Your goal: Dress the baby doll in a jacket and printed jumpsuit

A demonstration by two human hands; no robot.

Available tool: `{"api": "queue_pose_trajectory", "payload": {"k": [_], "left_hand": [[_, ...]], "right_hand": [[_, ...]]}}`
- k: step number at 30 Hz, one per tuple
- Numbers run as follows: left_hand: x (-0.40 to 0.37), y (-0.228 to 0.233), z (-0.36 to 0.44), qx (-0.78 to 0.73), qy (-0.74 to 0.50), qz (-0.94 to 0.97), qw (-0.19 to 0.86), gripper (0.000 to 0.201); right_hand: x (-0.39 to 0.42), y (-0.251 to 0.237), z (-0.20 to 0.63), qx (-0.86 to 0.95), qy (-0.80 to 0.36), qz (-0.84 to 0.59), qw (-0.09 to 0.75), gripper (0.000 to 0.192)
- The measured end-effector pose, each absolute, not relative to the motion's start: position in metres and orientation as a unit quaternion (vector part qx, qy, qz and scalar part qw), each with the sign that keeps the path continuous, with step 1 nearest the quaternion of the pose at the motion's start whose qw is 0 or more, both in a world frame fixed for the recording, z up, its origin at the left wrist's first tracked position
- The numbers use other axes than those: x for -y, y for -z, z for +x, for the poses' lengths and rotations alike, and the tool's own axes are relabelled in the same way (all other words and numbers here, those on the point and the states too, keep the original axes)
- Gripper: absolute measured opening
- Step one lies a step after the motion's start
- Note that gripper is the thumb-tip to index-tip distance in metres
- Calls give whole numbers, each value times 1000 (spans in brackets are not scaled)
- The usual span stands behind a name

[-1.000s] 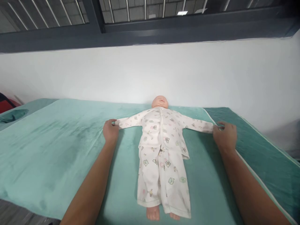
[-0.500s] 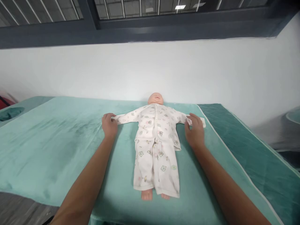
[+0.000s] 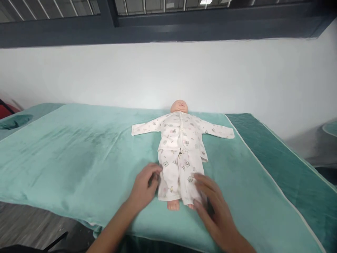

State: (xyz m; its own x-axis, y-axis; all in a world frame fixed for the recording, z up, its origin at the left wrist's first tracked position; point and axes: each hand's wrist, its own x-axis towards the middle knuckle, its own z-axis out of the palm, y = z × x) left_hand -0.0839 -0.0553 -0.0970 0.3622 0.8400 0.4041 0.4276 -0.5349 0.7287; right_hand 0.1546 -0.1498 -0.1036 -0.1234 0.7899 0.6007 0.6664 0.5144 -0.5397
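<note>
A baby doll point(image 3: 179, 106) lies face up on a light green blanket point(image 3: 79, 158), arms spread, dressed in a white printed top point(image 3: 181, 135) and matching trousers point(image 3: 179, 179). Its bare feet show at the trouser hems. My left hand point(image 3: 144, 186) sits at the left trouser leg near the hem, fingers curled against the cloth. My right hand point(image 3: 213, 207) is blurred, fingers spread, over the right trouser leg's hem. Whether either hand pinches the fabric cannot be seen.
The blanket covers a bed with a darker green cover point(image 3: 289, 165) showing at the right. A white wall point(image 3: 168, 73) rises behind the doll's head, with a barred dark window frame point(image 3: 168, 24) above. A dark green cloth point(image 3: 14, 122) lies far left.
Both hands left the doll's sleeve ends and came down toward me to the trouser hems. The sleeves now lie flat and spread. The camera view shifted slightly.
</note>
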Motion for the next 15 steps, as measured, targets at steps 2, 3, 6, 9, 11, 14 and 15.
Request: {"api": "queue_pose_trajectory", "payload": {"k": [2, 3, 6, 9, 11, 14, 15], "left_hand": [[82, 99, -86, -396, -372, 789, 286, 31], [92, 100, -87, -402, -370, 788, 285, 35], [107, 102, -84, -417, -366, 795, 247, 46], [108, 105, -77, -410, -352, 816, 205, 42], [107, 107, -73, -402, -350, 825, 186, 32], [109, 105, -71, -384, -374, 821, 197, 22], [111, 103, -71, -375, -387, 816, 207, 21]], "right_hand": [[166, 104, 147, 762, -38, -489, 422, 46], [171, 104, 144, 771, -21, -492, 403, 45], [173, 100, 129, 789, 23, -508, 345, 44], [164, 95, 112, 776, 60, -543, 316, 40], [156, 93, 103, 757, 74, -566, 320, 32], [147, 88, 97, 747, 71, -573, 330, 22], [145, 85, 97, 749, 66, -570, 331, 20]]}}
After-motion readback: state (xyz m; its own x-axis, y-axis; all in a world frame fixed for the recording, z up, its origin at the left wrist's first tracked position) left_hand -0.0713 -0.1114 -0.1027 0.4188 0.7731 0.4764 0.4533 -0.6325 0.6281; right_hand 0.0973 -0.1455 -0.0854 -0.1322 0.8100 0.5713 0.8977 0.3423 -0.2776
